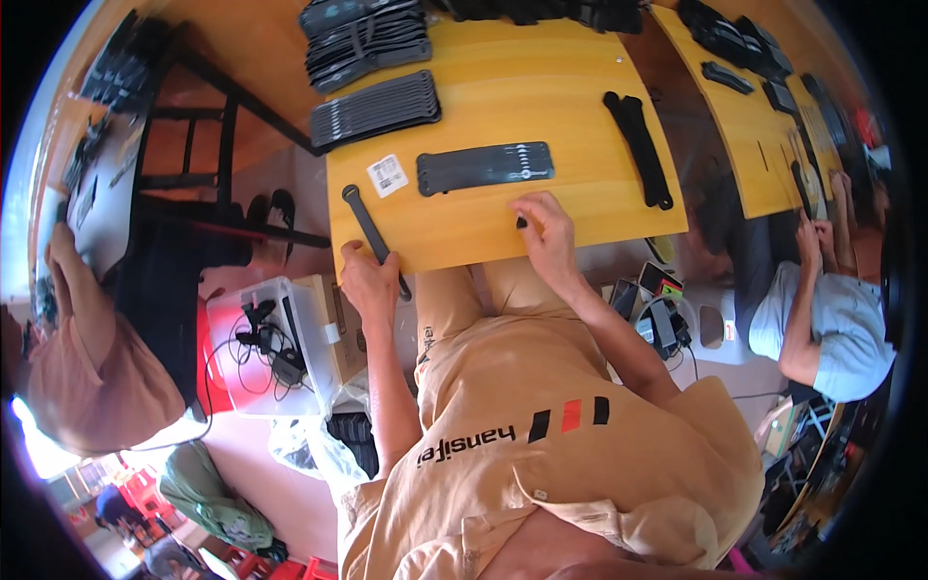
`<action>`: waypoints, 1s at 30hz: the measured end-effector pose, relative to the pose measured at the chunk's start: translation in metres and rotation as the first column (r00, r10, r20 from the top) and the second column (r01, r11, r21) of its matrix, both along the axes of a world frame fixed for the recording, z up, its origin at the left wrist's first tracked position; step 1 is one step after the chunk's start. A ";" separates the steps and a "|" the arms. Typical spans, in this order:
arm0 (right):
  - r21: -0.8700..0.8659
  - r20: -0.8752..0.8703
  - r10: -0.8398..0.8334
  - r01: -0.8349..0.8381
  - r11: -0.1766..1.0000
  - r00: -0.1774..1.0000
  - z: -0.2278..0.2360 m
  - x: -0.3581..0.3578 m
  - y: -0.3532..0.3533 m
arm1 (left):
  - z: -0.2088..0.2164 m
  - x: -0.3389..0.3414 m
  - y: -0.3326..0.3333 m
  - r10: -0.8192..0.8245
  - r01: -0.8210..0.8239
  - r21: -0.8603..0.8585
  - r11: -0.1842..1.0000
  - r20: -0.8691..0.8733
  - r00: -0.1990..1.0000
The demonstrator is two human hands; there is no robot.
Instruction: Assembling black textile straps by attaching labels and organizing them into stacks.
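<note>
My left hand is at the near left edge of the yellow table, its fingers closed on a dark strap. The strap's slotted, rounded end points away from me, and its other end sticks out below the hand. Over the near edge, right of the middle, my right hand is closed, with a small black piece at its fingertips; its kind is too small to make out. Beyond the hands lies a flat black packet with white print. A white printed label lies between packet and strap.
A neat stack of black packets and a taller pile stand at far left. Black straps lie on the right. A clear bin of cables is below left. Co-workers sit on both sides, one at another table.
</note>
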State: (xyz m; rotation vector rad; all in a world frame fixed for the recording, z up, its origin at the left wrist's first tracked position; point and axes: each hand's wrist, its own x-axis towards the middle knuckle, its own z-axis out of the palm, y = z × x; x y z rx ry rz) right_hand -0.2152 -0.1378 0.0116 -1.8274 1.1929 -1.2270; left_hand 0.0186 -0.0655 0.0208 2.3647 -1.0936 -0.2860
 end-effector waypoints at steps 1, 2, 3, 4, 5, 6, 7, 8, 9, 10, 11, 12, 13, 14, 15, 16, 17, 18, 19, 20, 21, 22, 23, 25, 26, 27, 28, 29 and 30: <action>0.051 -0.002 0.065 -0.065 0.997 0.998 0.002 0.005 0.008 | -0.005 0.007 0.001 0.021 -0.021 0.003 1.000 0.003 1.000; 0.089 -0.014 0.128 -0.126 0.988 0.992 0.005 0.009 0.016 | -0.013 0.016 0.004 0.021 -0.028 -0.029 0.999 -0.197 0.980; 0.093 -0.008 0.152 -0.150 0.984 0.988 0.009 0.014 0.024 | -0.022 0.023 0.009 0.013 -0.041 -0.064 0.997 -0.387 0.922; 0.131 -0.006 0.245 -0.242 0.961 0.970 0.015 0.020 0.032 | -0.032 0.026 0.017 -0.072 -0.147 -0.251 0.957 -0.694 0.716; 0.172 -0.006 0.322 -0.316 0.933 0.947 0.019 0.024 0.039 | -0.022 0.019 0.018 -0.058 -0.160 -0.245 0.956 -0.695 0.717; 0.203 0.080 0.387 -0.395 0.896 0.918 0.026 0.032 0.045 | -0.010 0.009 0.020 -0.091 -0.253 -0.267 0.930 -0.834 0.545; 0.207 0.083 0.398 -0.406 0.890 0.914 0.036 0.039 0.051 | 0.005 0.000 0.021 -0.142 -0.350 -0.270 0.897 -0.926 0.349; 0.169 0.062 0.463 -0.466 0.868 0.884 0.048 0.045 0.056 | 0.013 -0.007 0.023 -0.164 -0.336 -0.286 0.897 -0.923 0.349; 0.131 0.038 0.522 -0.522 0.842 0.852 0.054 0.051 0.059 | 0.018 -0.013 0.024 -0.161 -0.341 -0.285 0.896 -0.923 0.348; 0.131 0.037 0.522 -0.522 0.843 0.852 0.054 0.054 0.060 | 0.021 -0.018 0.024 -0.185 -0.337 -0.305 0.891 -0.921 0.343; -0.015 -0.037 0.532 -0.533 0.846 0.846 0.054 0.057 0.060 | 0.025 -0.023 0.023 -0.212 -0.331 -0.326 0.886 -0.918 0.337; -0.160 -0.112 0.528 -0.540 0.827 0.842 0.054 0.059 0.060 | 0.031 -0.026 0.023 -0.217 -0.299 -0.350 0.888 -0.891 0.398; -0.162 -0.118 0.520 -0.533 0.830 0.846 0.053 0.058 0.061 | 0.037 -0.029 0.024 -0.224 -0.293 -0.353 0.889 -0.891 0.394; -0.213 -0.121 0.492 -0.507 0.835 0.862 0.052 0.057 0.063 | 0.043 -0.032 0.025 -0.224 -0.321 -0.328 0.888 -0.921 0.319; -0.263 -0.124 0.462 -0.479 0.838 0.878 0.051 0.055 0.064 | 0.047 -0.035 0.027 -0.224 -0.346 -0.300 0.889 -0.944 0.243; -0.261 -0.130 0.451 -0.469 0.844 0.883 0.049 0.052 0.063 | 0.050 -0.037 0.030 -0.228 -0.337 -0.299 0.893 -0.945 0.234; -0.190 -0.061 0.451 -0.454 0.871 0.890 0.046 0.049 0.061 | 0.051 -0.038 0.034 -0.275 -0.292 -0.296 0.909 -0.955 0.113; -0.117 0.010 0.444 -0.440 0.890 0.896 0.045 0.046 0.059 | 0.051 -0.041 0.037 -0.310 -0.247 -0.298 0.922 -0.951 -0.011; -0.118 0.010 0.445 -0.441 0.890 0.895 0.048 0.045 0.059 | 0.049 -0.042 0.042 -0.311 -0.247 -0.299 0.922 -0.950 -0.010; -0.052 0.061 0.465 -0.462 0.885 0.883 0.053 0.043 0.059 | 0.045 -0.044 0.046 -0.336 -0.240 -0.319 0.917 -0.941 -0.031; 0.014 0.114 0.482 -0.486 0.874 0.869 0.056 0.041 0.058 | 0.043 -0.047 0.049 -0.360 -0.235 -0.339 0.911 -0.932 -0.050; 0.013 0.115 0.485 -0.490 0.872 0.867 0.057 0.039 0.056 | 0.046 -0.050 0.048 -0.349 -0.263 -0.333 0.906 -0.937 -0.018; 0.023 0.145 0.499 -0.508 0.861 0.854 0.058 0.036 0.054 | 0.047 -0.051 0.047 -0.348 -0.267 -0.332 0.905 -0.937 -0.014; 0.031 0.177 0.516 -0.529 0.848 0.838 0.060 0.031 0.051 | 0.049 -0.052 0.044 -0.342 -0.251 -0.334 0.909 -0.940 0.012; 0.011 0.123 0.514 -0.519 0.855 0.849 0.062 0.029 0.049 | 0.050 -0.054 0.043 -0.341 -0.254 -0.334 0.908 -0.940 0.015; -0.011 0.070 0.508 -0.508 0.861 0.859 0.063 0.027 0.049 | 0.050 -0.055 0.042 -0.339 -0.244 -0.338 0.909 -0.940 0.037; -0.011 0.072 0.507 -0.507 0.862 0.859 0.065 0.028 0.049 | 0.051 -0.056 0.041 -0.337 -0.229 -0.342 0.911 -0.940 0.059; -0.028 0.064 0.496 -0.495 0.869 0.866 0.067 0.028 0.050 | 0.051 -0.057 0.041 -0.337 -0.227 -0.341 0.912 -0.940 0.061; -0.044 0.057 0.483 -0.481 0.875 0.874 0.068 0.028 0.050 | 0.051 -0.059 0.040 -0.331 -0.235 -0.341 0.910 -0.940 0.083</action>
